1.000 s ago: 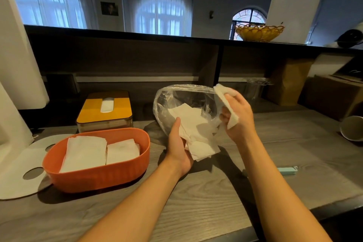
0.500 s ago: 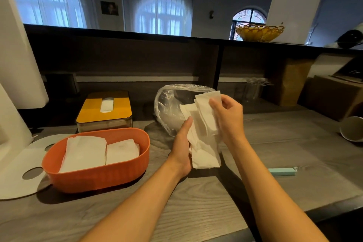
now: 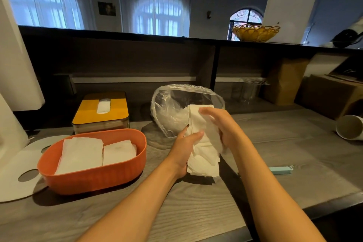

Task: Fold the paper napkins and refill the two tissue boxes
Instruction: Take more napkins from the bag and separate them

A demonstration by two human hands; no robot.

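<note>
Left hand: your left hand (image 3: 185,148) held the napkins (image 3: 203,139) from their left side, thumb across the front and fingers behind, its grip closed on the stack.
Right hand: your right hand (image 3: 223,127) lay against the right side of the same stack, fingers curled over the top sheets, so that grip was on the napkins too.
Napkins: you held the white stack upright above the desk (image 3: 196,212), just in front of the bag (image 3: 172,112); its lower sheets hung uneven.
Bag: the clear plastic bag stood open on the desk behind your hands; whether it still held any napkins could not be told.
Orange box: the open orange box (image 3: 94,179) sat to your left on the desk, with two piles of folded napkins (image 3: 82,153) side by side inside it.
Yellow box: the yellow box (image 3: 101,112) stood behind the orange one, lid on, a tissue showing through its slot.
White lid: a flat white lid (image 3: 17,173) with oval holes lay partly under the orange box at the left.
Clip: a pale blue clip (image 3: 280,170) lay on the desk to the right of your right forearm.
Cup: a paper cup (image 3: 349,126) lay on its side at the far right.
</note>
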